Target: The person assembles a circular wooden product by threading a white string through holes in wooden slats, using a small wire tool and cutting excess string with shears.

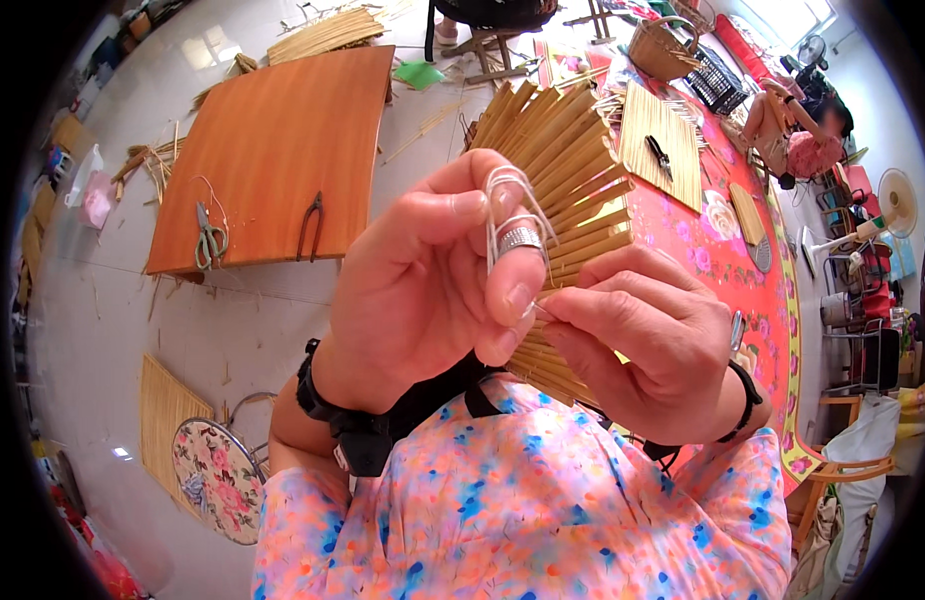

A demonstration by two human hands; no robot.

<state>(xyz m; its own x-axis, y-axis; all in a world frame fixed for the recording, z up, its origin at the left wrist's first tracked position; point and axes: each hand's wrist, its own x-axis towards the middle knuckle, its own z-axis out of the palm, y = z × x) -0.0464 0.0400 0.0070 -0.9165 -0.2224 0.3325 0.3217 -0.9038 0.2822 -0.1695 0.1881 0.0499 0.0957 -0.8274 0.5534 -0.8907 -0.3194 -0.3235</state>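
White thread [494, 215] loops around the fingers of my left hand [408, 270], which is raised in front of my chest with its palm toward me. One of those fingers wears a dimpled metal thimble ring [520, 240]. My right hand [643, 335] is closed in a pinch by the left fingertips, gripping the thread's end; whether a needle is in that pinch is too small to make out. Behind both hands, a fan-shaped piece of narrow bamboo slats [573, 140] spreads upward, its lower part partly hidden by the hands.
Scissors [212, 240] and pincers [312, 222] lie on an orange wooden table [283, 130] at the left. At the right, a red floral cloth [708, 285] bears a slat mat [638, 115] with black-handled cutters [660, 157]. A floral stool [223, 475] stands lower left; another person [808, 140] sits far right.
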